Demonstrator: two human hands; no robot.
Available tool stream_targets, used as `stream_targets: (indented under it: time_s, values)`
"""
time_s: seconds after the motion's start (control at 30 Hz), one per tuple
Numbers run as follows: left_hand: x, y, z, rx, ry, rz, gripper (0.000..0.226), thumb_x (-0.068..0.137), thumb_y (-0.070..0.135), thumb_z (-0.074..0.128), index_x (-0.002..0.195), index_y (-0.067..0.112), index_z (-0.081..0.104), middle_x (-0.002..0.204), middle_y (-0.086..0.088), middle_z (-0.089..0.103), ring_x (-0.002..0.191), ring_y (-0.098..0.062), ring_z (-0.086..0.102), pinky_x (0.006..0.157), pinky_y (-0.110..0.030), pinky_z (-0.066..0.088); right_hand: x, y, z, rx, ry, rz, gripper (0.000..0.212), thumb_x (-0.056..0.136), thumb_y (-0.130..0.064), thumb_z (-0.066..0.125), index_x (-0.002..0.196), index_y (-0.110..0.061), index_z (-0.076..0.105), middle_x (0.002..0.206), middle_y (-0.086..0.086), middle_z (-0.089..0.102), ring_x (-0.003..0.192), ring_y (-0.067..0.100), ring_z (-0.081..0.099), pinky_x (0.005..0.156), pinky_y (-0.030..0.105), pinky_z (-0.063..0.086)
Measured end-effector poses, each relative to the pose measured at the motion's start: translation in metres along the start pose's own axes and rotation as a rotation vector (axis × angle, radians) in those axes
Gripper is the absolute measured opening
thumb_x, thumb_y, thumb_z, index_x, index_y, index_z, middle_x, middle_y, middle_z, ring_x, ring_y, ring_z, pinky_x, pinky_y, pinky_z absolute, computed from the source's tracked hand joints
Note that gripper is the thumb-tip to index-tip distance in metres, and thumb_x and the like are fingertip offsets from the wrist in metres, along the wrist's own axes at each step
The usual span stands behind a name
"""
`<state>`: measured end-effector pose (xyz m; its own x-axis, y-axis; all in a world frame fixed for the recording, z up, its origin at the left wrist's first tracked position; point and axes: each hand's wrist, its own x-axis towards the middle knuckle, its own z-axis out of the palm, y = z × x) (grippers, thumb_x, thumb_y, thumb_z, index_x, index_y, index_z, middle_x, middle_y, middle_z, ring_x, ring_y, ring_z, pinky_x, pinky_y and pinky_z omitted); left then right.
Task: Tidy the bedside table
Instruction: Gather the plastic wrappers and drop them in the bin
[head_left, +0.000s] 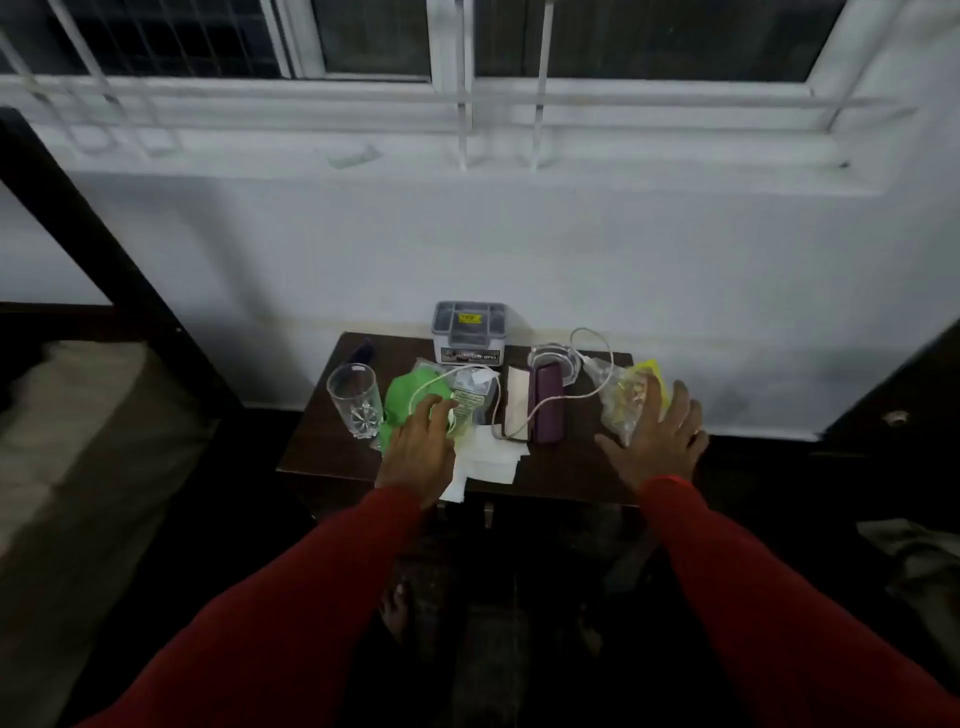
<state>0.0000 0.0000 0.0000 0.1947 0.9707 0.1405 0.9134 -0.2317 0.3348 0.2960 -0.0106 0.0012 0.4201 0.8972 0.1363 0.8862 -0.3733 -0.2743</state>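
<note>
1 glass (354, 397), 2 hands (420, 457), 1 organizer (469, 332)

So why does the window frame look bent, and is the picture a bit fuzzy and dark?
Head view: the wide-angle lens bows the window frame at the edges; light is dim, the floor nearly black; the right hand and plastic bag are soft with blur, while the drinking glass reads fairly crisp.

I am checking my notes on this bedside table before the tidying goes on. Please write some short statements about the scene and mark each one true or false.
1. The drinking glass stands upright near the table's left edge. True.
2. The left hand holds the glass. False: it lies on the green item and the white cable.
3. The grey box sits at the back of the table. True.
4. The right hand is a closed fist. False: its fingers are spread, by the clear bag.
</note>
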Motion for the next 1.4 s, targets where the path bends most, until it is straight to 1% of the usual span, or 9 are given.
stream_targets:
  time_s: [0.1, 0.23, 0.37, 0.5, 0.67, 0.77, 0.93, 1.17, 1.4]
  values:
    - [0.019, 0.003, 0.018, 0.007, -0.025, -0.052, 0.059, 0.087, 0.006, 0.052, 0.145, 0.013, 0.042, 0.155, -0.011, 0.037, 0.134, -0.035, 0.046, 0.108, -0.049, 0.04, 0.02, 0.011, 0.012, 0.041, -0.115, 0.087, 0.123, 0.064, -0.06, 0.08, 0.155, -0.031, 0.003, 0.163, 0.011, 0.004, 0.147, 0.043, 0.015, 0.108, 0.067, 0.028]
    - [0.044, 0.005, 0.041, 0.184, -0.109, -0.185, 0.062, 0.095, 0.017, 0.049, 0.153, 0.018, 0.028, 0.163, -0.011, 0.022, 0.148, -0.036, 0.024, 0.114, -0.05, 0.03, 0.039, 0.023, 0.039, 0.078, -0.25, 0.086, 0.117, 0.07, -0.05, 0.082, 0.154, -0.037, 0.002, 0.164, 0.009, 0.0, 0.14, 0.046, 0.029, 0.103, 0.064, 0.037]
    - [0.066, 0.0, 0.053, 0.271, -0.226, -0.231, 0.067, 0.097, 0.029, 0.048, 0.157, 0.019, 0.019, 0.162, -0.015, 0.02, 0.147, -0.039, 0.024, 0.113, -0.052, 0.027, 0.04, 0.027, 0.059, 0.009, -0.29, 0.024, 0.088, 0.082, -0.04, 0.071, 0.153, -0.04, 0.018, 0.157, 0.008, 0.023, 0.13, 0.045, 0.037, 0.104, 0.06, 0.037]
    - [0.076, -0.009, 0.066, 0.286, -0.274, -0.275, 0.063, 0.101, 0.034, 0.049, 0.156, 0.019, 0.021, 0.152, -0.015, 0.041, 0.138, -0.037, 0.04, 0.111, -0.052, 0.028, 0.037, 0.028, 0.062, -0.025, -0.293, -0.035, 0.072, 0.087, -0.028, 0.063, 0.15, -0.041, 0.031, 0.153, 0.007, 0.035, 0.124, 0.043, 0.041, 0.102, 0.056, 0.039]
    - [0.077, -0.019, 0.065, 0.19, -0.282, -0.253, 0.076, 0.093, 0.071, 0.036, 0.152, 0.022, 0.031, 0.154, -0.008, 0.044, 0.14, -0.033, 0.042, 0.113, -0.058, 0.02, 0.057, 0.025, 0.045, 0.097, -0.367, -0.017, 0.06, 0.087, -0.037, 0.059, 0.144, -0.041, 0.041, 0.143, 0.012, 0.046, 0.123, 0.043, 0.05, 0.099, 0.053, 0.046]
    - [0.071, -0.021, 0.064, 0.247, -0.279, -0.201, 0.058, 0.098, 0.043, 0.05, 0.15, 0.022, 0.032, 0.143, -0.006, 0.057, 0.131, -0.03, 0.054, 0.113, -0.055, 0.021, 0.068, 0.016, 0.026, 0.168, -0.326, 0.125, 0.053, 0.079, -0.063, 0.053, 0.126, -0.038, 0.05, 0.124, 0.011, 0.06, 0.114, 0.04, 0.058, 0.092, 0.05, 0.049]
    - [0.082, -0.019, 0.043, 0.348, -0.235, -0.149, 0.067, 0.083, 0.0, 0.051, 0.145, 0.024, 0.038, 0.107, -0.006, 0.074, 0.101, -0.029, 0.069, 0.11, -0.051, 0.027, 0.092, 0.004, -0.001, 0.544, -0.152, 0.344, 0.03, 0.082, -0.044, 0.058, 0.096, -0.018, 0.058, 0.114, 0.02, 0.065, 0.108, 0.039, 0.059, 0.08, 0.034, 0.04]
    - [0.098, -0.024, 0.016, 0.216, -0.107, -0.127, 0.063, 0.083, -0.004, 0.05, 0.139, 0.025, 0.045, 0.126, -0.007, 0.065, 0.118, -0.029, 0.06, 0.106, -0.049, 0.03, 0.094, 0.009, -0.032, 1.07, -0.118, 0.644, 0.055, 0.07, -0.033, 0.064, 0.119, -0.007, 0.064, 0.109, 0.014, 0.069, 0.096, 0.037, 0.068, 0.065, 0.034, 0.047]
    - [0.146, -0.01, -0.028, 0.269, -0.233, -0.194, 0.037, 0.098, 0.016, 0.05, 0.133, 0.023, 0.059, 0.133, -0.01, 0.062, 0.125, -0.031, 0.059, 0.114, -0.051, 0.026, 0.069, -0.002, -0.051, 0.673, 0.031, 0.386, 0.047, 0.078, -0.046, 0.057, 0.122, -0.031, 0.047, 0.121, 0.017, 0.063, 0.113, 0.037, 0.06, 0.093, 0.037, 0.045]
